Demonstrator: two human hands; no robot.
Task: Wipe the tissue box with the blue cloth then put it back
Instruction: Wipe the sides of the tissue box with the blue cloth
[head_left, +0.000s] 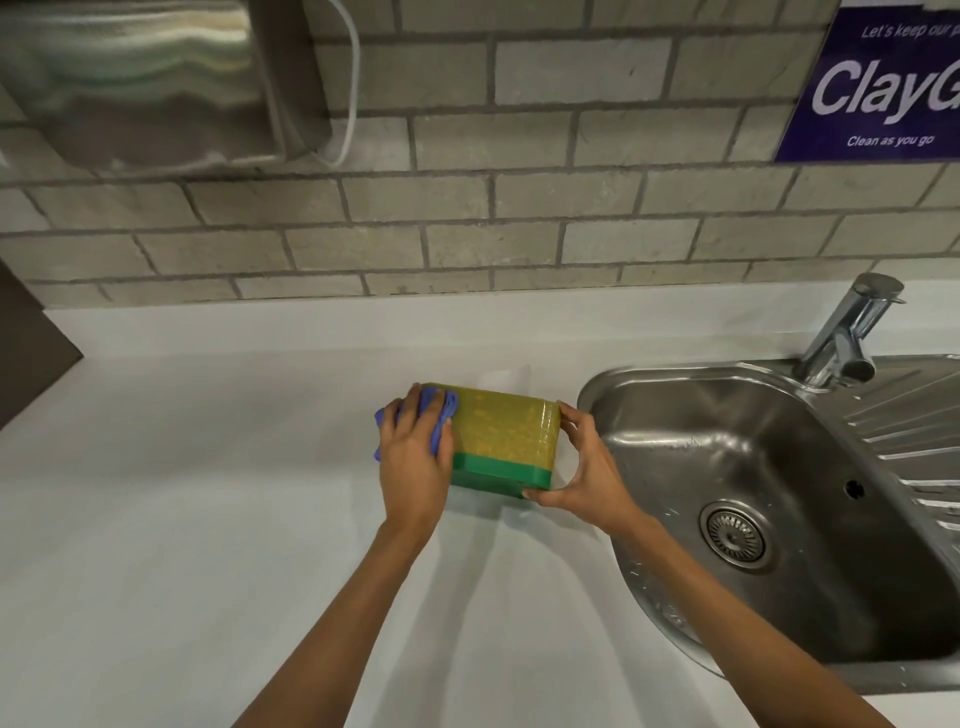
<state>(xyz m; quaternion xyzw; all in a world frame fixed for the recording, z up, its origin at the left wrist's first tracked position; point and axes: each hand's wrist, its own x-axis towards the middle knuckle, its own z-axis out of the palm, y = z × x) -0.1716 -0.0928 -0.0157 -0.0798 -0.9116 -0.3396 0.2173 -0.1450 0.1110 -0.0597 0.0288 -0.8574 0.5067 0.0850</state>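
Note:
The tissue box (501, 434) is yellow on top with a green band along its near side, and it rests on the white counter (208, 519) just left of the sink. My left hand (413, 457) presses the bunched blue cloth (440, 413) against the box's left end. Blue folds show above my fingers and at my wrist's left. My right hand (587, 467) grips the box's right end, thumb at the near bottom corner and fingers along the far edge.
A steel sink (727, 415) with a drain and a tap (852, 332) lies directly right of the box. A brick-tiled wall rises behind the counter, with a metal paper-towel dispenser (145, 83) at upper left and a blue sign (878, 83) at upper right.

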